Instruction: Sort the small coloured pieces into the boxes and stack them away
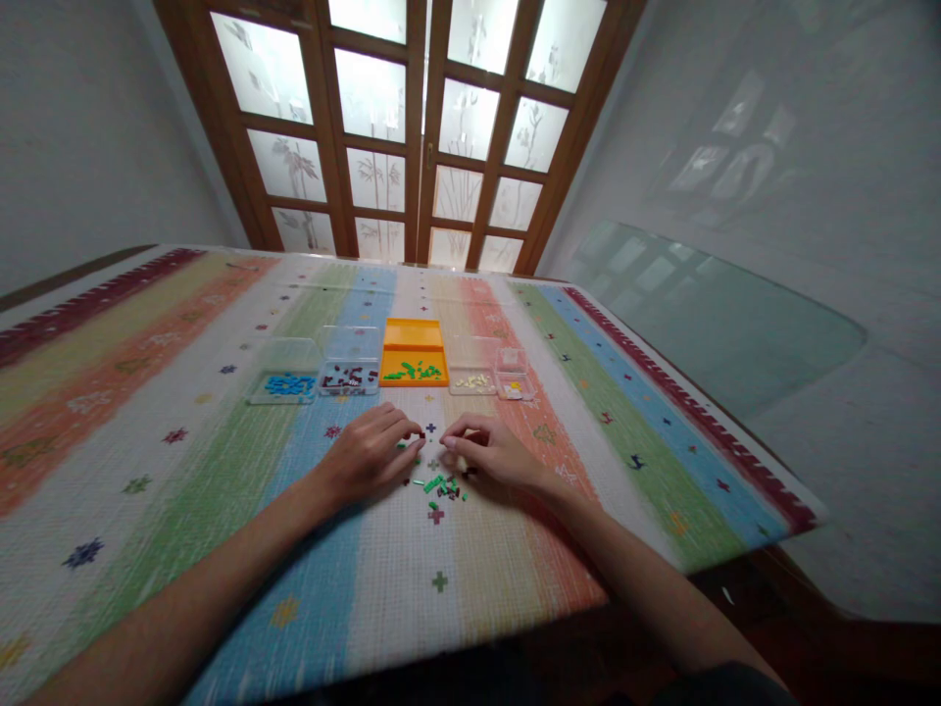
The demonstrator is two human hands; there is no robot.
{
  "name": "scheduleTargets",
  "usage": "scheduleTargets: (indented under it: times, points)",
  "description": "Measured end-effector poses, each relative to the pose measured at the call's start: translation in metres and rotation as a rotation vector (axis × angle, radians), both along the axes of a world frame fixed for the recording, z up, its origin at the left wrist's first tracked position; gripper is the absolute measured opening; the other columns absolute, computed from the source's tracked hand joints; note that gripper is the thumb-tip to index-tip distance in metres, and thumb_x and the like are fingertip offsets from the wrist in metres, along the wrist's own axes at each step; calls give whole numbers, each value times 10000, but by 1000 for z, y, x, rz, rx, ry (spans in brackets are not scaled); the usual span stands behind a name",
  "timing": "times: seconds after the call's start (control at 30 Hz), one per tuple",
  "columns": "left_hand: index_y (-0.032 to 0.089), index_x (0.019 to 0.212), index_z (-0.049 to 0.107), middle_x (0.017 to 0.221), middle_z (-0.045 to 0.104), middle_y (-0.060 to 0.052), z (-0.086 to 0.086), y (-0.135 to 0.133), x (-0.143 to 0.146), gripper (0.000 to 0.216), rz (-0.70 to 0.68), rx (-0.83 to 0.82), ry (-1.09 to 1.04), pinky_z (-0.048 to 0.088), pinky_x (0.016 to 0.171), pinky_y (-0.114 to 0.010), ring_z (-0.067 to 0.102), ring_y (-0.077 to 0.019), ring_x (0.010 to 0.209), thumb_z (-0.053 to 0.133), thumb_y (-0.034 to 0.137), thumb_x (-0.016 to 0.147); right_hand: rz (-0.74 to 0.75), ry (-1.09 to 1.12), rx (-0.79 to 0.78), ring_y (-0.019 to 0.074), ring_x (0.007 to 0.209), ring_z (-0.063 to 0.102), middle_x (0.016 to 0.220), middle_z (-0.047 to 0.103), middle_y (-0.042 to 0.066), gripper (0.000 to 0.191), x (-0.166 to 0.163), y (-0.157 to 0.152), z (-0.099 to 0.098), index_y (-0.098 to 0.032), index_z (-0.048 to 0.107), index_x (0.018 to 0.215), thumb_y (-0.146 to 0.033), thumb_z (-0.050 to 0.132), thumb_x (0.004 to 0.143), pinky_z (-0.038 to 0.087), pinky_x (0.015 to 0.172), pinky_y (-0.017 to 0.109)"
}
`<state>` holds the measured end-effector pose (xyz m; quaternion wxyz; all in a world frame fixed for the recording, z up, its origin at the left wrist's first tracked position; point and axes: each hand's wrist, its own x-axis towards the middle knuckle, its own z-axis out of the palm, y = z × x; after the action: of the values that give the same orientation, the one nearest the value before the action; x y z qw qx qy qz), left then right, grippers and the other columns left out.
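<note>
Over the striped cloth, the left hand pinches a brown piece.

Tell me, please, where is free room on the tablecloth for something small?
The tablecloth is bare left of the blue-piece box, right of the yellow-piece box, and beyond the orange box. Crowded: the row of boxes, and around the loose green pieces by the left hand and right hand.

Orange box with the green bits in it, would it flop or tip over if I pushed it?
The orange box looks stiff, with straight edges, so it probably wouldn't flop. It sits low and flat on the tablecloth, so it would likely slide rather than tip. The green bits lie loose inside, so they might scatter a little.
</note>
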<state>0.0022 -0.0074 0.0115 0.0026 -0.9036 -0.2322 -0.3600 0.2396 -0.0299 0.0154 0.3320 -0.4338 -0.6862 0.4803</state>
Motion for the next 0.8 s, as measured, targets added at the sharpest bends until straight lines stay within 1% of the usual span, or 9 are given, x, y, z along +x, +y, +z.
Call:
scheduleTargets:
  times: [0.1, 0.23, 0.33, 0.43, 0.53, 0.63, 0.73, 0.8]
  points:
    - [172, 937, 646, 839, 683, -66, -2, 15, -15, 140, 121, -1, 14, 512, 760, -368, 610, -207, 793, 521, 223, 970, 20, -135, 81, 119, 647, 545, 771, 645, 28, 145, 6, 2, 0, -164, 687, 832, -303, 648, 849, 418, 580, 249]
    - [192, 939, 662, 849, 677, -73, -7, 36, -40, 177, 389, -65, -26, 510, 799, -414, 620, -249, 852, 524, 303, 945, 73, -269, 150, 100, 603, 489, 731, 604, -1, 52, 12, 2, 3, -163, 682, 810, -197, 658, 780, 382, 566, 235]
    - [195, 926, 677, 879, 693, -96, -8, 47, -54, 215, 566, -120, -88, 497, 807, -432, 624, -283, 876, 520, 343, 933, 141, -323, 202, 100, 611, 483, 748, 589, -9, 111, 13, 2, 4, -165, 681, 814, -147, 662, 706, 384, 586, 240]
    - [199, 901, 692, 868, 701, -107, -9, 51, -62, 250, 678, -131, -55, 476, 804, -448, 619, -312, 878, 520, 379, 922, 185, -369, 231, 112, 622, 491, 748, 573, -12, 208, 14, 1, 4, -166, 677, 827, -112, 635, 631, 384, 596, 247]
    - [181, 924, 710, 881, 713, -130, -10, 51, -65, 295, 773, -91, 51, 456, 796, -470, 609, -339, 887, 489, 376, 928, 217, -429, 270, 127, 627, 497, 742, 578, -5, 248, 15, -1, 5, -167, 670, 834, -117, 610, 599, 373, 590, 255]
    - [162, 1025, 711, 918, 709, -150, -11, 51, -65, 318, 832, -47, 113, 447, 777, -463, 608, -347, 897, 472, 348, 929, 221, -486, 316, 132, 618, 492, 740, 594, 5, 260, 16, -3, 7, -169, 659, 832, -114, 593, 587, 359, 577, 259]
    - [156, 1172, 657, 963, 687, -149, -11, 50, -63, 346, 830, -15, 86, 451, 763, -440, 611, -334, 909, 467, 301, 921, 206, -502, 333, 132, 617, 496, 733, 603, 9, 230, 16, -4, 7, -176, 646, 804, -98, 581, 597, 357, 576, 257]
    - [153, 1227, 611, 982, 670, -141, -10, 49, -61, 362, 790, -16, 41, 460, 766, -434, 611, -325, 923, 466, 256, 911, 200, -495, 335, 131, 619, 504, 728, 606, 9, 198, 15, -4, 6, -179, 638, 781, -93, 582, 612, 362, 580, 256]
